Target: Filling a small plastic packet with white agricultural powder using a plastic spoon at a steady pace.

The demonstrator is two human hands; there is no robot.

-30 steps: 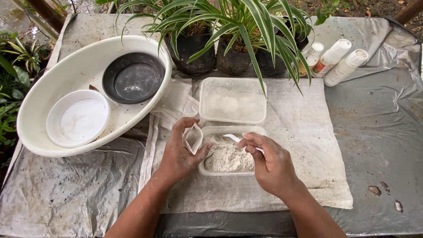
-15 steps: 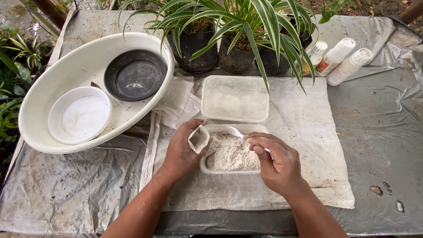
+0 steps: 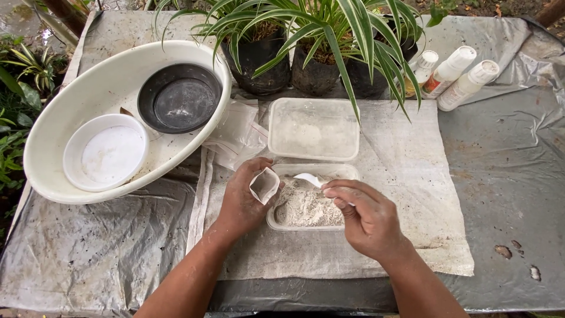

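— What shifted since half a second ago?

— Barely anything: both my hands sit where they were, mid-frame.

— What are your fingers doing?

— Left hand pinches a small open paper packet over the clear plastic tub of pale powder's left rim. Right hand curls closed around a white plastic spoon above the powder.

— Room?

— Bare white cloth to the right; lidded clear tub just above.

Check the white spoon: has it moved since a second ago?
Yes. The white spoon in the right hand swung from over the powder container leftward, toward the small open packet in the left hand.
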